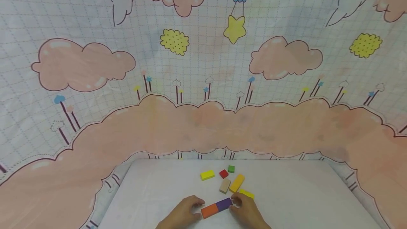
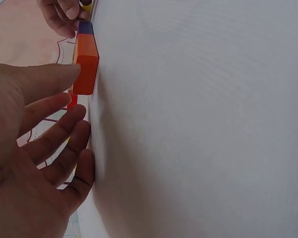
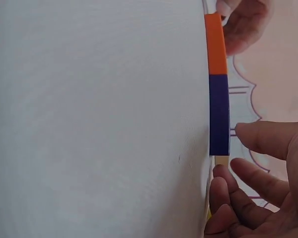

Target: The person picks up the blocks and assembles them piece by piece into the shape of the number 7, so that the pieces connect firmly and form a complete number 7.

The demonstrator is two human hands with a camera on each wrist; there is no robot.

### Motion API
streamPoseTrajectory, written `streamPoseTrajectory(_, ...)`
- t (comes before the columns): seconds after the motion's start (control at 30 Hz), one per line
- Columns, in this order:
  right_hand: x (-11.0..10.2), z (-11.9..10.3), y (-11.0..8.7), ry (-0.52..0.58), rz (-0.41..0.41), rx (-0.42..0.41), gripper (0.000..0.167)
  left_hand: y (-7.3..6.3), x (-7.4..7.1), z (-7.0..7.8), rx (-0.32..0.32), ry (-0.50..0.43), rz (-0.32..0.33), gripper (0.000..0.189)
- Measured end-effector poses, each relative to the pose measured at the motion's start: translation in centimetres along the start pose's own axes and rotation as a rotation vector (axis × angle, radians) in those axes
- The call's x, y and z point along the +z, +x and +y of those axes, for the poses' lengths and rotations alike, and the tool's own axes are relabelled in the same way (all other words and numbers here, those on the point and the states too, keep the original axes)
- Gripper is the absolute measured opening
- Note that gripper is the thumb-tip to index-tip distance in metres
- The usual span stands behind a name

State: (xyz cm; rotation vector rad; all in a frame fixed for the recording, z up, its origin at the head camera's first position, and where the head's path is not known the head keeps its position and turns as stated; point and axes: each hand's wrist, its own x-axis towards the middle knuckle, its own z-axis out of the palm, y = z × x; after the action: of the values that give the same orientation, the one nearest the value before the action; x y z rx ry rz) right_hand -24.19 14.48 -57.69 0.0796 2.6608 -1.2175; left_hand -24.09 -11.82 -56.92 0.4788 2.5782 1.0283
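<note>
An orange block (image 1: 210, 211) and a purple block (image 1: 224, 204) lie end to end in a slanting line on the white table, their ends meeting. By the orange block's outer end is my left hand (image 1: 187, 210), its thumb and fingers spread apart. In the left wrist view that thumb overlaps the edge of the orange block (image 2: 88, 74); whether it touches is unclear. My right hand (image 1: 247, 210) is at the far end of the purple block, with the thumb and fingers loosely bent. The right wrist view shows a gap between thumb and purple block (image 3: 219, 115).
Beyond the hands lie a tan block (image 1: 225, 186), an amber block (image 1: 237, 183), a red block (image 1: 224, 174), a green block (image 1: 231, 169) and a yellow block (image 1: 207, 175). Another yellow block (image 1: 247, 193) sits partly behind my right hand. A cloud-patterned cloth (image 1: 203, 126) hangs behind the table.
</note>
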Motion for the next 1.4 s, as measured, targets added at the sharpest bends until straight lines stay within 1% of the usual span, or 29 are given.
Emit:
streamPoseTrajectory(0.13, -0.3, 0.0, -0.2, 0.014, -0.01, -0.019, 0.024, 0.3, 0.0, -0.2, -0.001, -0.035, -0.022, 0.029)
streamPoseTrajectory(0.23, -0.4, -0.1, -0.3, 0.026, -0.023, -0.042, 0.024, 0.5, 0.0, -0.3, -0.016, -0.062, -0.039, 0.025)
streamPoseTrajectory(0.3, -0.5, 0.0, -0.3, 0.029, -0.024, -0.057, 0.023, 0.6, 0.0, -0.3, -0.008, -0.063, -0.041, 0.023)
streamPoseTrajectory(0.43, -0.4, 0.2, -0.2, 0.026, -0.016, -0.086, 0.021, 0.5, 0.0, -0.4, 0.029, -0.04, -0.035, 0.022)
streamPoseTrajectory(0.6, -0.3, 0.4, 0.0, 0.033, -0.004, -0.114, 0.021, 0.6, -0.1, -0.4, 0.07, 0.02, -0.038, 0.023)
streamPoseTrajectory(0.7, -0.3, 0.4, 0.2, 0.05, -0.011, -0.109, 0.021, 0.6, -0.1, -0.4, 0.092, 0.053, -0.041, 0.024)
streamPoseTrajectory(0.83, -0.3, 0.2, 0.4, 0.073, -0.029, -0.074, 0.022, 0.7, 0.0, -0.6, 0.106, 0.073, -0.041, 0.025)
streamPoseTrajectory(1.0, -0.1, 0.2, 0.6, 0.075, -0.021, -0.063, 0.022, 0.7, 0.2, -0.6, 0.095, 0.059, -0.044, 0.025)
streamPoseTrajectory(1.13, -0.1, 0.1, 0.8, 0.04, -0.003, -0.077, 0.021, 0.5, 0.4, -0.4, 0.082, 0.049, -0.047, 0.025)
streamPoseTrajectory(1.2, -0.1, 0.1, 1.0, 0.026, 0.002, -0.073, 0.02, 0.5, 0.5, -0.3, 0.077, 0.047, -0.047, 0.026)
streamPoseTrajectory(1.33, -0.1, -0.1, 1.2, 0.016, 0.003, -0.058, 0.019, 0.5, 0.8, -0.2, 0.046, 0.028, -0.052, 0.025)
streamPoseTrajectory(1.4, -0.1, -0.1, 1.3, 0.008, 0.002, -0.062, 0.018, 0.5, 0.9, -0.2, 0.043, 0.023, -0.053, 0.025)
